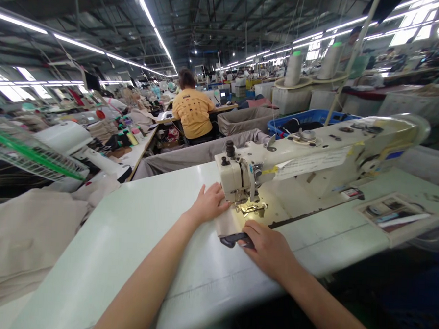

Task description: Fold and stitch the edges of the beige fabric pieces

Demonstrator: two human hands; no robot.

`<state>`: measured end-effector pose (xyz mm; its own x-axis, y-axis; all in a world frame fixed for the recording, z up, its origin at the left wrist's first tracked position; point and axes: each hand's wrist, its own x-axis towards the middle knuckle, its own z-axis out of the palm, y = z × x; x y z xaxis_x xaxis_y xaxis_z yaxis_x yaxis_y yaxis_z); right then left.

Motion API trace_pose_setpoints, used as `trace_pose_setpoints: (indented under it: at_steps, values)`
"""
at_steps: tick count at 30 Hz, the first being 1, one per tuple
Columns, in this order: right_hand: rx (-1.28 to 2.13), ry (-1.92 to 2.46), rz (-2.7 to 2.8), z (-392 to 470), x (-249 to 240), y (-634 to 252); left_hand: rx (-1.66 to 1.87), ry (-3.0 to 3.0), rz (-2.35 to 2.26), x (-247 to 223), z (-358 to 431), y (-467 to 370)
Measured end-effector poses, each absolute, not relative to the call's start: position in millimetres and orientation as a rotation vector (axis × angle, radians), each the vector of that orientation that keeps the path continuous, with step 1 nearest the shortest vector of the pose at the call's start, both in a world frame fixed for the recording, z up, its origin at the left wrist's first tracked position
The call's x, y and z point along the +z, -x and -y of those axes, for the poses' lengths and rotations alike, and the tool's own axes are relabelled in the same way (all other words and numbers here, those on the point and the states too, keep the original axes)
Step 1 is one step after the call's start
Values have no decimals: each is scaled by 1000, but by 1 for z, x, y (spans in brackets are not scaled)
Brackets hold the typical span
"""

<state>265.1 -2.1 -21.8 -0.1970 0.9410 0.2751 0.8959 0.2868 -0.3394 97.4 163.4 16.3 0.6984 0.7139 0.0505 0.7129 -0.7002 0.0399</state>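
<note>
A cream sewing machine (296,161) stands on the pale green table, its lamp lighting the metal plate (252,209) under the presser foot. My left hand (210,202) lies palm down just left of the machine's head, fingers stretched towards the needle area. In front of the plate, my right hand (268,245) is closed, with thumb and fingers around the end of a dark, strip-like piece (230,240). This piece lies along the front edge of the beige surface below the needle; its exact kind is unclear. Part of it is hidden by my right fingers.
An inset tray (393,213) with small tools sits at the table's right. Beige cloth (27,238) is piled on the left, near a green-edged wire rack (36,150). Beyond the table are a grey cloth bin (201,151), a blue basket (280,126) and a seated person (192,111).
</note>
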Motion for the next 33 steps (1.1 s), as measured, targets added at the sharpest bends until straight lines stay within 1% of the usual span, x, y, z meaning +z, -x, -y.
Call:
trace_pose_setpoints:
  at_steps: [2,4,9,12,15,22,28,33]
  values:
    - [145,1656,2141,1,-19,-265,144,-2949,-1302,18,-147,-102]
    - [148,1657,2154,1,-18,-266,192,-2995,-1277,16,-125,-105]
    - [203,1630,2169,6,-18,-269,301,-2952,-842,2,-69,-95]
    - [213,1633,2177,8,-17,-271,411,-2950,-710,-2,-56,-87]
    - [218,1636,2187,6,-16,-271,433,-2936,-660,1,-59,-84]
    - [200,1654,2171,-15,-13,-271,338,-2928,-678,5,-84,-88]
    - [190,1745,2177,-29,-8,-270,367,-2935,-631,7,-110,-89]
    - [184,1743,2157,-24,-9,-271,384,-2931,-650,4,-115,-88]
